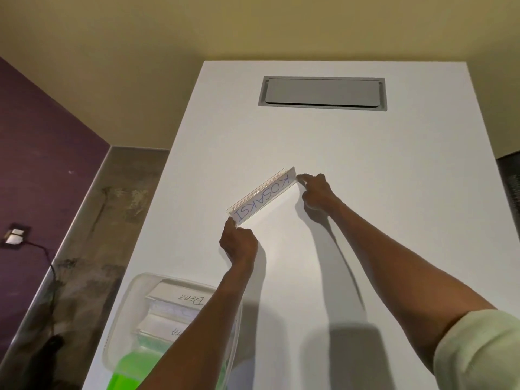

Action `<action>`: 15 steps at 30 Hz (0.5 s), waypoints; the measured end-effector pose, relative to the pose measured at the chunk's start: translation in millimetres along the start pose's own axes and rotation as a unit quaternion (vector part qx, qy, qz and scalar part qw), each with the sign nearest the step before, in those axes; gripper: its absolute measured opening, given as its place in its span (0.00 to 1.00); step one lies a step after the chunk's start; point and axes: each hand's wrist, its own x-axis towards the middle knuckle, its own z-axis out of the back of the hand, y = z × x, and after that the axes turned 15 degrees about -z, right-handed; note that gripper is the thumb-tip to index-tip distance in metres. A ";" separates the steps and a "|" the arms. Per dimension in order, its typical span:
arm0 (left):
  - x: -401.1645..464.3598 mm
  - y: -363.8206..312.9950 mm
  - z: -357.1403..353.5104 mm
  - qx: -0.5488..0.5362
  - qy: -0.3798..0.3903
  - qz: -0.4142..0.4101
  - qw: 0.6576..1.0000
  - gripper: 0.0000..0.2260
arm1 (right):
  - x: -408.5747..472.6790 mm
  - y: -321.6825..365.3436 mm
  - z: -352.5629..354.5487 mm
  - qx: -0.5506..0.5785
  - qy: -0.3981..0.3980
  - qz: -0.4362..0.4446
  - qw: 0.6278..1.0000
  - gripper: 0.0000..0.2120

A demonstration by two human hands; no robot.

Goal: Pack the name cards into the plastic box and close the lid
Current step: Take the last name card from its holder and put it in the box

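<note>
At the near left the plastic box (123, 319) already holds 2 cards, the left hand (237, 243) and right hand (316, 192) each pinch 1 end of the name card (263, 197) on the white table (365, 220), so I think it must be carried into the box next.

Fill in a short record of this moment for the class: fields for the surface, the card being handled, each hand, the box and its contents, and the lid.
surface: white table
card in hand: name card lettered KOSAKSI, in a clear stand, out on the table
left hand: pinches the card's near end
right hand: pinches the card's far end
box: clear plastic box at the table's near left edge, open
box contents: packed cards, one reading BEAR; something green at the near end
lid: cannot tell where it is
</note>
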 end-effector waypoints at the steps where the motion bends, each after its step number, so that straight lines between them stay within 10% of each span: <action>1: -0.2 0.0 -0.1 0.007 -0.001 -0.009 1.000 0.17 | -0.8 0.1 0.3 0.009 0.001 -0.007 1.000 0.27; 15: 5.5 -33.7 26.7 -0.008 0.076 0.003 0.997 0.05 | -22.5 -1.7 29.2 0.106 -0.056 -0.011 0.993 0.21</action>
